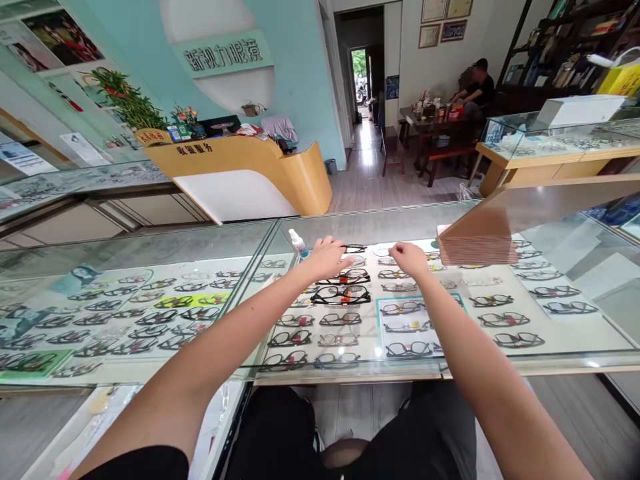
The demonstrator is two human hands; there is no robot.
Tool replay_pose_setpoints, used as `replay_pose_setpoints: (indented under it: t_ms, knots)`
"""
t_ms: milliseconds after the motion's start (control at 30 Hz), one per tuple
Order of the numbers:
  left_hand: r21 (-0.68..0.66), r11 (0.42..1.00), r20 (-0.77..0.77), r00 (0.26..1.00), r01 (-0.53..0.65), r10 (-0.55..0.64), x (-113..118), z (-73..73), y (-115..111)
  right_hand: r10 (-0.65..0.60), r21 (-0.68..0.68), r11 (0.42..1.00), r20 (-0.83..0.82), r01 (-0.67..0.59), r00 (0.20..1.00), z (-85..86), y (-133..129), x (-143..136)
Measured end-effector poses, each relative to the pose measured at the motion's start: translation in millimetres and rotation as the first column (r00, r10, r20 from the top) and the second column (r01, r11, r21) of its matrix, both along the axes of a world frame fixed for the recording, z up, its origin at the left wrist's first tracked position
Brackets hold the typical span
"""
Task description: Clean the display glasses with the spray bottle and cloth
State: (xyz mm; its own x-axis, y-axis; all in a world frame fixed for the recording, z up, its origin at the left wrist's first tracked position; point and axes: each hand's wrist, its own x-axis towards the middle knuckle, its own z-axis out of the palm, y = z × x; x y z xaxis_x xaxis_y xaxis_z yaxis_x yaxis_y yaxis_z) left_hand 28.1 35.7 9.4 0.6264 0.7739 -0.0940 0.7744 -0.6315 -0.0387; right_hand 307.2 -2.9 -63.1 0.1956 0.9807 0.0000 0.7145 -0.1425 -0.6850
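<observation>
Black glasses [355, 249] lay by fingertips of my left hand [327, 259], fingers spread open, contact unclear. Right hand [410, 259] curled closed; couldn't tell whether it held anything. White bottle [300, 245] stood beside left hand; spectacle rows [340, 319] lined glass showcase [367, 368].

My L hand [327, 259] is past the table's [370, 381] near edge, palm down, fingers apart; R hand [409, 259] ditto, fingers curled.

Anything in the right hand [408, 257] is too small to tell; the bottom edge crops the sleeve [143, 464].
</observation>
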Motion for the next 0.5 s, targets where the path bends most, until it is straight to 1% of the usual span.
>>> replay_pose_setpoints:
  t_ms: [67, 100, 167, 200, 300, 367, 433, 500]
  knots:
    - [0.033, 0.999, 0.017, 1.0, 0.0, 0.0, -6, 9.8, -5, -0.003, -0.005, 1.0, -0.002, 0.003, 1.0, -0.2, -1, 0]
    - [0.046, 0.999, 0.031, 1.0, -0.004, 0.002, -11, 16.8, -11, -0.004, -0.005, 1.0, -0.004, 0.004, 1.0, -0.3, -1, 1]
    - [0.06, 0.998, 0.07, 0.998, -0.006, 0.002, -25, 35.0, -29, -0.003, -0.003, 1.0, -0.006, 0.003, 1.0, -0.2, -2, 1]
    - [0.058, 0.998, 0.091, 0.996, -0.003, -0.002, -35, 45.6, -41, -0.001, -0.001, 1.0, -0.006, 0.001, 1.0, 0.1, -3, 2]
    - [0.021, 1.0, 0.132, 0.991, -0.003, 0.001, -74, 78.6, -92, 0.003, 0.007, 1.0, -0.003, -0.003, 1.0, 2.4, -6, 2]
    - [-0.075, 0.997, 0.142, 0.989, -0.024, 0.035, -107, 97.9, -131, 0.004, 0.01, 1.0, 0.004, -0.004, 1.0, 4.8, -8, 3]
    - [-0.199, 0.978, 0.144, 0.985, -0.062, 0.091, -143, 112.3, -171, 0.008, 0.009, 1.0, 0.013, -0.008, 1.0, 6.2, -10, 4]
    - [-0.329, 0.938, 0.127, 0.98, -0.107, 0.156, -180, 120.4, -207, 0.012, 0.004, 1.0, 0.023, -0.012, 1.0, 5.5, -10, 6]
